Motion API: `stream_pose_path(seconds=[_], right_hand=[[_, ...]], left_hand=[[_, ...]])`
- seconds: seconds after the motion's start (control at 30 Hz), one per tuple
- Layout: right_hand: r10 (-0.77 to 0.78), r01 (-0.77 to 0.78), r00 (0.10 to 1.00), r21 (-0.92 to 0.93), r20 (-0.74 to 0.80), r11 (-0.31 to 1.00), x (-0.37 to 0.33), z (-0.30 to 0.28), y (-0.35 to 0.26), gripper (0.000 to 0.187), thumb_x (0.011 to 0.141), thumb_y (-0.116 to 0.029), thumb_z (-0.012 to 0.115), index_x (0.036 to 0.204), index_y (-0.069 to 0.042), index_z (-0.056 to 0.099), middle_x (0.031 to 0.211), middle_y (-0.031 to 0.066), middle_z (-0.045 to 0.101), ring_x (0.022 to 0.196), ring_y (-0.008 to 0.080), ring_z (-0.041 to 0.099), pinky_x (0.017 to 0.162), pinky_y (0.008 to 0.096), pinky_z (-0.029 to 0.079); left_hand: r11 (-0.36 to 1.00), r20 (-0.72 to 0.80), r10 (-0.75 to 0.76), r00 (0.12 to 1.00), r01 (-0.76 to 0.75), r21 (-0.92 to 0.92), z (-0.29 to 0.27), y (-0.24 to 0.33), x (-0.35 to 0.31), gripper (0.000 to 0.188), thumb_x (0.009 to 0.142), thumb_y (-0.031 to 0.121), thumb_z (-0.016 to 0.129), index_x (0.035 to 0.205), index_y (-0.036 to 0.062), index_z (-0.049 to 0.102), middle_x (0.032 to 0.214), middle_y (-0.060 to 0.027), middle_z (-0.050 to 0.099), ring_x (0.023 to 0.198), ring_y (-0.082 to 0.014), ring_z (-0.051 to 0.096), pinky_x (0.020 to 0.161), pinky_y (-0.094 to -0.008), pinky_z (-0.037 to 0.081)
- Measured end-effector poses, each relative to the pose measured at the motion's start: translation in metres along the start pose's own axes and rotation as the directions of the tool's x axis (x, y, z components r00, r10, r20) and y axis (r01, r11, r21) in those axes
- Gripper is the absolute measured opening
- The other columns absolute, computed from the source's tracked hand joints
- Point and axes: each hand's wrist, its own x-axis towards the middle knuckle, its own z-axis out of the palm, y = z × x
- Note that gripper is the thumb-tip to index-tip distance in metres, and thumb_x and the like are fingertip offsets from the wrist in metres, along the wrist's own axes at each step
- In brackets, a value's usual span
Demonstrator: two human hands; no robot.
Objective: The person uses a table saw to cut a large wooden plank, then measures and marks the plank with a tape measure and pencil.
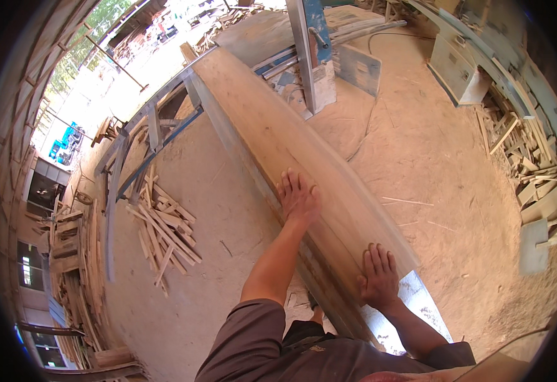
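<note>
A long, wide wooden plank (253,102) runs from just in front of my body toward the far upper left. My left hand (300,198) lies flat on its left part, fingers apart and pointing away from me. Closer to me, my right hand (379,277) rests palm down near the plank's near end, its fingers stretched out. Neither hand grips anything. Under the near end shows a shiny metal table surface (426,305). A rail (234,143) follows the plank's left side.
A blue and grey machine post (310,51) stands beside the plank's far part. Thin wood strips (164,229) lie piled on the dusty floor at left. Stacked boards (78,274) line the left wall; scrap wood (533,159) fills the right side. A cable (369,127) crosses the floor.
</note>
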Motion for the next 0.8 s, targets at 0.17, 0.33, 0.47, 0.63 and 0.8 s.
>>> stream_pose_path(seconds=[0.17,0.33,0.47,0.63,0.8], right_hand=[[-0.004,0.004,1.000,-0.008,-0.012,1.000,0.033,0.009,-0.007,0.068,0.081,-0.024,0.063,0.140,0.004,0.046,0.152,0.0230,0.041,0.143,0.0401,0.035,0.117,0.0562,0.025],[-0.010,0.010,1.000,-0.060,-0.012,0.998,0.066,0.021,-0.016,0.065,0.081,-0.023,0.062,0.139,0.004,0.048,0.151,0.0225,0.042,0.143,0.0393,0.036,0.118,0.0559,0.025],[-0.020,0.018,0.999,-0.072,-0.026,0.997,0.092,0.031,-0.020,0.064,0.082,-0.023,0.061,0.139,0.004,0.049,0.151,0.0225,0.044,0.143,0.0393,0.037,0.118,0.0555,0.026],[-0.014,0.011,0.999,-0.100,-0.029,0.995,0.123,0.038,-0.026,0.061,0.084,-0.023,0.060,0.138,0.004,0.051,0.150,0.0232,0.045,0.142,0.0405,0.039,0.117,0.0553,0.027],[-0.014,0.010,0.999,-0.086,-0.042,0.996,0.153,0.045,-0.036,0.057,0.088,-0.023,0.059,0.137,0.005,0.051,0.151,0.0234,0.045,0.142,0.0414,0.039,0.117,0.0545,0.027]], left_hand=[[1.000,0.043,-0.023,0.999,0.023,-0.008,-0.001,-0.015,0.030,0.066,0.097,0.040,0.046,0.146,-0.0021,0.036,0.160,-0.0227,0.023,0.151,-0.0420,0.016,0.122,-0.0571,0.012],[0.998,0.142,-0.057,0.988,0.060,-0.015,-0.003,-0.033,0.061,0.067,0.098,0.041,0.041,0.149,-0.0023,0.034,0.164,-0.0206,0.016,0.153,-0.0382,0.010,0.123,-0.0538,0.007],[0.998,0.076,-0.055,0.996,0.053,0.034,0.006,-0.050,0.084,0.067,0.097,0.043,0.044,0.148,-0.0002,0.036,0.163,-0.0226,0.019,0.152,-0.0400,0.012,0.122,-0.0565,0.010],[0.998,0.119,-0.063,0.991,0.065,-0.012,0.008,-0.063,0.111,0.069,0.098,0.042,0.041,0.150,-0.0013,0.033,0.164,-0.0235,0.017,0.153,-0.0398,0.010,0.123,-0.0560,0.007],[0.996,0.156,-0.066,0.986,0.074,-0.043,0.004,-0.080,0.135,0.069,0.099,0.042,0.038,0.151,-0.0023,0.031,0.165,-0.0238,0.014,0.154,-0.0397,0.007,0.123,-0.0554,0.004]])
